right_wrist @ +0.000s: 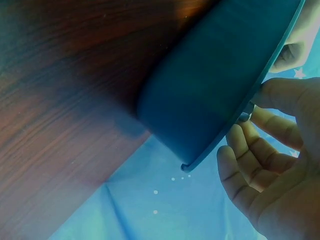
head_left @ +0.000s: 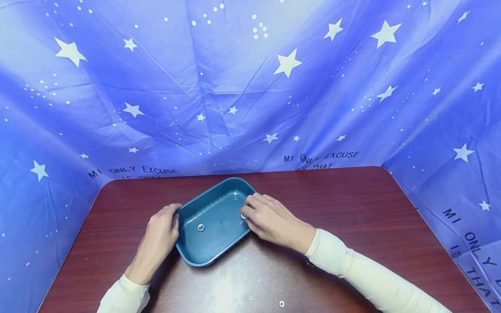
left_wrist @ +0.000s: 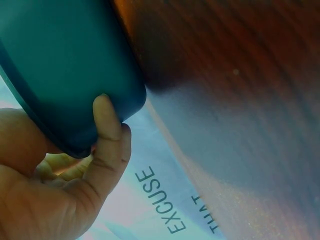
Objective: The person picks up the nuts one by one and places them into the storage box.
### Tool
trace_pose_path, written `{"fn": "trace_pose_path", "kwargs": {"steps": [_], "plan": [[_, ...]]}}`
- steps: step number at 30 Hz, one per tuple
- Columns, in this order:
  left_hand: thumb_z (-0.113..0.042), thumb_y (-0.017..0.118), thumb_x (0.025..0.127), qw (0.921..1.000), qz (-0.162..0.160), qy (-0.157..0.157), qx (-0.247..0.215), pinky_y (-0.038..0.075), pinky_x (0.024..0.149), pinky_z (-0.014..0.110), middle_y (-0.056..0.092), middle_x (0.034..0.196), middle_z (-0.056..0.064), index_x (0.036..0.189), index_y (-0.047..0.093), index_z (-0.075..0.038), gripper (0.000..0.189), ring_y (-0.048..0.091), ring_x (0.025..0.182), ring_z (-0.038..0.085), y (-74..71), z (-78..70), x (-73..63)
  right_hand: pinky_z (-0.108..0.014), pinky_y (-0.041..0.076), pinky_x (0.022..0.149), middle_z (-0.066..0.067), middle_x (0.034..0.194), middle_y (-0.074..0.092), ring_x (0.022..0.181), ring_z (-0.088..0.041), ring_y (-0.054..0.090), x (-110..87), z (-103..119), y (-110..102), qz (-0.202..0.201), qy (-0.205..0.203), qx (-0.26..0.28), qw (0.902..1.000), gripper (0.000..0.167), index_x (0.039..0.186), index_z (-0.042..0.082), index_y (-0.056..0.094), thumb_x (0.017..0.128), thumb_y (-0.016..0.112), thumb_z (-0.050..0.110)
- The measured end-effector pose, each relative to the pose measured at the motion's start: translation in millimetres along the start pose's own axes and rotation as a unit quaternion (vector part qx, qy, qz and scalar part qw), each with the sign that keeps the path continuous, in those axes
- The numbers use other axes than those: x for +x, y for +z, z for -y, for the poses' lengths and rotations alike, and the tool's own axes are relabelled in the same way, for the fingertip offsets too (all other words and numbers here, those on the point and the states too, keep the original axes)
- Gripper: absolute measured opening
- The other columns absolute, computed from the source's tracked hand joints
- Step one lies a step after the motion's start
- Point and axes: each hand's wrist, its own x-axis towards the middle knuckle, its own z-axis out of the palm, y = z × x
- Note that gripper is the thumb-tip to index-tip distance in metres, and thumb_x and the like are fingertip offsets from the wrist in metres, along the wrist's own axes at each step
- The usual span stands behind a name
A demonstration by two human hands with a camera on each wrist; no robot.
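A dark teal rectangular plastic tub (head_left: 219, 254) rests at an angle on the table. My left hand (head_left: 161, 228) grips its left end, with fingers against the outer wall and the rim between thumb and fingers in the left wrist view. Over the right end, my right hand (head_left: 274, 219) pinches a small shiny metal ring (head_left: 244, 215) like a nut or washer. In the right wrist view a little dark piece (right_wrist: 245, 116) shows between thumb and fingers at the rim. Inside the tub lie a larger metal ring (head_left: 201, 227) and a tiny ring (head_left: 241, 222) near the right fingers.
On the reddish-brown wooden table (head_left: 344, 204), several loose rings lie in front of the tub, among them a larger washer-like ring (head_left: 281, 304) and a tiny ring (head_left: 260, 280). A blue star-printed cloth (head_left: 235, 87) hangs behind and at both sides.
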Motion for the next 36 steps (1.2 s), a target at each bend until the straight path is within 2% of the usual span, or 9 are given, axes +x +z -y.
{"fn": "trace_pose_path", "kwargs": {"steps": [9, 17, 29, 32, 33, 36], "plan": [[0.015, 0.066, 0.095, 0.9998, 0.012, -0.015, -0.001, 0.063, 0.088, 0.060, 0.076, 0.105, 0.028, 0.117, 0.072, 0.012, 0.023, 0.076, 0.097, 0.044, -0.1, -0.4, -0.4, -0.030, 0.056, 0.076, -0.001, 0.106, 0.067, 0.093, -0.017, 0.061, 6.1, -2.8, -0.1, 0.000, 0.002, -0.004, 1.0000, 0.016, 0.112, 0.009, 0.079, 0.097, 0.082, 0.013], [0.016, 0.066, 0.095, 0.9999, 0.009, -0.012, -0.002, 0.063, 0.088, 0.059, 0.076, 0.105, 0.027, 0.117, 0.072, 0.012, 0.023, 0.076, 0.097, 0.044, 0.0, 0.4, -0.2, -0.031, 0.056, 0.078, -0.002, 0.108, 0.068, 0.094, -0.018, 0.062, 8.6, -7.6, 1.4, 0.015, 0.015, -0.008, 0.9997, 0.015, 0.111, 0.010, 0.079, 0.097, 0.081, 0.014], [0.016, 0.066, 0.094, 0.9999, 0.005, -0.012, -0.002, 0.063, 0.088, 0.060, 0.077, 0.106, 0.028, 0.117, 0.072, 0.012, 0.024, 0.077, 0.099, 0.044, -1.6, -0.6, 0.1, -0.031, 0.055, 0.076, -0.002, 0.107, 0.068, 0.092, -0.018, 0.061, 12.9, -12.2, 3.3, 0.013, 0.018, -0.012, 0.9997, 0.015, 0.111, 0.009, 0.080, 0.097, 0.083, 0.014], [0.015, 0.066, 0.094, 1.0000, -0.004, -0.003, -0.004, 0.063, 0.087, 0.060, 0.076, 0.104, 0.027, 0.116, 0.072, 0.012, 0.023, 0.076, 0.097, 0.044, 0.7, 2.7, -0.7, -0.031, 0.055, 0.075, -0.002, 0.107, 0.069, 0.092, -0.018, 0.062, 13.9, -13.5, 4.7, 0.014, 0.020, -0.013, 0.9996, 0.014, 0.110, 0.010, 0.080, 0.097, 0.082, 0.014], [0.013, 0.065, 0.095, 0.9999, -0.014, 0.001, -0.006, 0.064, 0.086, 0.057, 0.076, 0.103, 0.027, 0.115, 0.073, 0.011, 0.022, 0.077, 0.096, 0.042, 5.5, 9.0, -2.0, -0.030, 0.055, 0.075, -0.002, 0.106, 0.068, 0.092, -0.018, 0.061, 14.2, -13.8, 5.1, 0.014, 0.021, -0.013, 0.9996, 0.014, 0.110, 0.010, 0.080, 0.097, 0.082, 0.014], [0.011, 0.065, 0.095, 0.9995, -0.027, 0.014, -0.012, 0.063, 0.085, 0.058, 0.076, 0.103, 0.027, 0.115, 0.072, 0.010, 0.022, 0.076, 0.095, 0.043, 15.4, 22.9, -4.4, -0.031, 0.055, 0.074, -0.002, 0.105, 0.068, 0.090, -0.018, 0.061, 14.7, -15.1, 6.2, 0.013, 0.022, -0.013, 0.9996, 0.014, 0.110, 0.009, 0.080, 0.097, 0.082, 0.013]]}}
